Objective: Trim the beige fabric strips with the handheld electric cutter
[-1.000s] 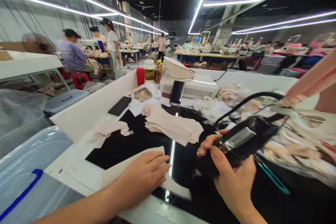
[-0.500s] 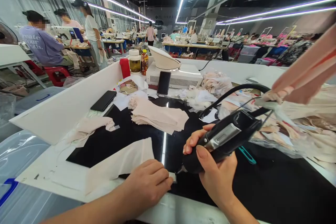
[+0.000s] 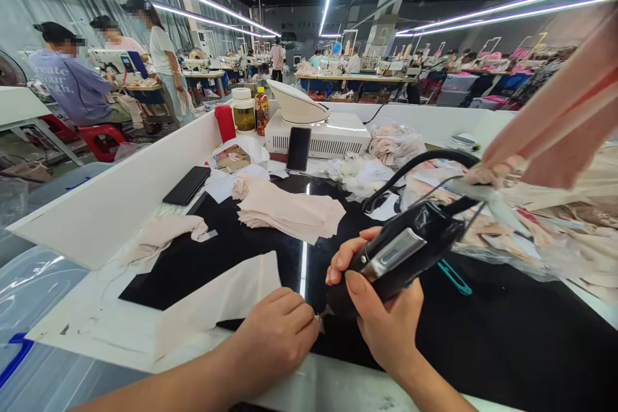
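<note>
My right hand (image 3: 386, 315) is wrapped round a black corded hand tool (image 3: 393, 257) with a silver plate on its side. The tool's narrow tip points down and left, close to the fingertips of my left hand (image 3: 282, 331). Those fingers are closed in a pinch on a small pale tag (image 3: 320, 322), mostly hidden by them. Beside and behind my left hand lies a flat pale pink fabric piece (image 3: 241, 290). A peach cloth strip (image 3: 545, 122) is knotted near the tool's cord end. Farther back sits a stack of pale pink fabric pieces (image 3: 292, 212).
Bagged fabric pieces (image 3: 531, 232) crowd the right side. A teal clip-like loop (image 3: 454, 277) lies on the black surface (image 3: 506, 335). Phones (image 3: 187, 185), a white machine (image 3: 318, 135) and jars (image 3: 243, 111) stand toward the back. A low white wall (image 3: 120, 206) edges the left.
My right hand and the tool have moved left, bringing the tip nearer to my left fingertips. My left hand stays nearly in place; the view has shifted slightly.
</note>
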The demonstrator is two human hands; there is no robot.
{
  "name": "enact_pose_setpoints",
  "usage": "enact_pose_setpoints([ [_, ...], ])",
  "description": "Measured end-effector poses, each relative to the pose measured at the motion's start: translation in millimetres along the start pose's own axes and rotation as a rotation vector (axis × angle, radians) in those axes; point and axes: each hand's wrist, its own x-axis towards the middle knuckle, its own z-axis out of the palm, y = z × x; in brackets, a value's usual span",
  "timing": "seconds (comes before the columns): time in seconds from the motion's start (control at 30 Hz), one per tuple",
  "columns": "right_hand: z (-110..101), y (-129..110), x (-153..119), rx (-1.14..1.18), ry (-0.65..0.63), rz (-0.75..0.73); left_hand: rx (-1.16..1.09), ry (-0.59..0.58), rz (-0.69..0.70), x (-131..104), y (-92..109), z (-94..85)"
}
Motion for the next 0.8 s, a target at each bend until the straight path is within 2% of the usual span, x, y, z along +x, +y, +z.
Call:
enact_pose_setpoints([
  [0.23,0.1,0.7,0.5,-0.016,-0.005,-0.007,-0.076,0.019,-0.041,-7.8,-5.8,-2.8],
  [0.37,-0.1,0.3,0.9,-0.036,-0.014,-0.015,-0.019,0.058,-0.003,-3.6,-9.3,-7.3],
  [0.53,0.1,-1.7,1.1,-0.048,-0.025,0.01,0.073,0.077,0.061,-0.8,-8.1,-4.2],
  [0.8,2.9,-5.2,2.3,-0.028,-0.007,0.006,0.058,0.046,0.054,-1.4,-7.9,-6.3],
])
